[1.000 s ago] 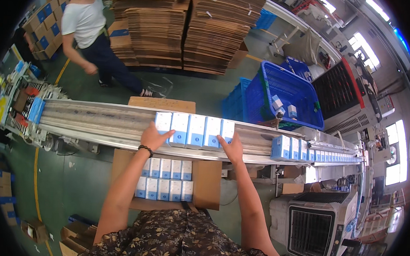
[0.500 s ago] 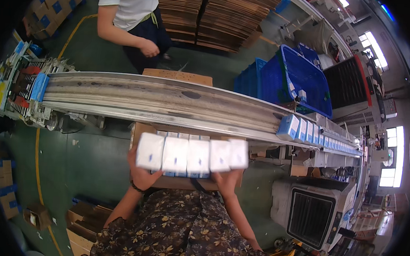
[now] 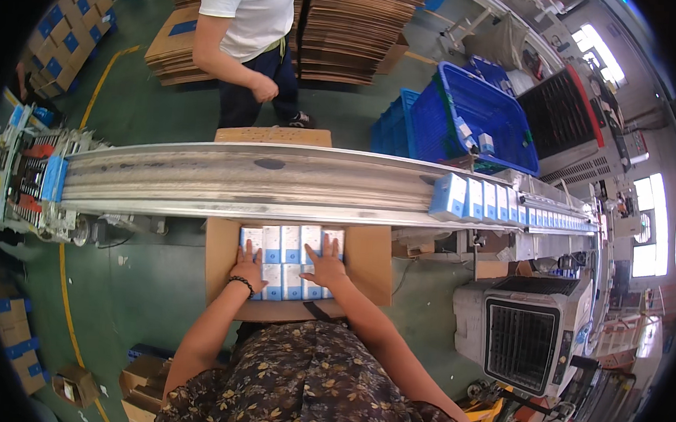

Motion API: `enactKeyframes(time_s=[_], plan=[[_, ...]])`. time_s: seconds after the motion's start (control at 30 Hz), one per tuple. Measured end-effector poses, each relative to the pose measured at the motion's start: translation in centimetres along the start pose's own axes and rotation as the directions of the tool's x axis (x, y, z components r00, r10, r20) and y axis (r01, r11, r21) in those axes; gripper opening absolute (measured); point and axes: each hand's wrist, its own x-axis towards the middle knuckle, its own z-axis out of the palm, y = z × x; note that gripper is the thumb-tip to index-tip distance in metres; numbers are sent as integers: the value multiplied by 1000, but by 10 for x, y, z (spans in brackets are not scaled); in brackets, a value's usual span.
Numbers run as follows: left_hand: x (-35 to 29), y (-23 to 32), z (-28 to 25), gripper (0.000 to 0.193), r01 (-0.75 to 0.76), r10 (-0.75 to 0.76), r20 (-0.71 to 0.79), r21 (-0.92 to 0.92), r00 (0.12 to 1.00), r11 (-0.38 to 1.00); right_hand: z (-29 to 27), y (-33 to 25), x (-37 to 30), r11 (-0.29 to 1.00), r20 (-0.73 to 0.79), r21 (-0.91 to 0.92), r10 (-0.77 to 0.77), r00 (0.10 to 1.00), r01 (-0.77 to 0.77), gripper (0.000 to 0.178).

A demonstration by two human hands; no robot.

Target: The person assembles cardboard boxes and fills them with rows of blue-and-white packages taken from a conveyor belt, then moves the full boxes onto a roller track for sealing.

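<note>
Inside an open cardboard carton (image 3: pixel 371 270), small white-and-blue boxes (image 3: pixel 291 282) stand packed in two rows. My left hand (image 3: pixel 248 269) lies on the boxes at the left side, fingers spread and pointing away from me. On the right side, my right hand (image 3: pixel 326 268) rests on them the same way, its fingers apart. Neither hand is gripping a box. Parts of the outer boxes are hidden under my palms. The carton's flaps stand folded outward, left and right.
Just beyond the carton runs a conveyor (image 3: pixel 202 175), with a line of white-and-blue boxes (image 3: pixel 451 196) at its right. Behind it stand a person (image 3: pixel 248 23), a blue bin (image 3: pixel 511 121) and stacked flat cardboard (image 3: pixel 355 36). An air cooler (image 3: pixel 521 343) stands at right.
The row of white boxes that I held above the carton is now down inside it. My hands have let go and lie flat on top. The view has shifted slightly.
</note>
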Motion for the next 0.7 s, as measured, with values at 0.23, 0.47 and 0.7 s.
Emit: enactKeyframes(time_s=[0.23,0.47,0.7], plan=[[116,-23,50,120,134,-183,219,221,959,966,-26,38,54,970,141,168,-201,969,176,70],[101,-5,20,114,86,-169,225,339,959,937,-73,175,-104,655,-402,612,-225,887,443,44],[97,87,-18,67,-423,460,222,-193,860,885,-115,407,-137,856,-836,504,518,184,-118,37]])
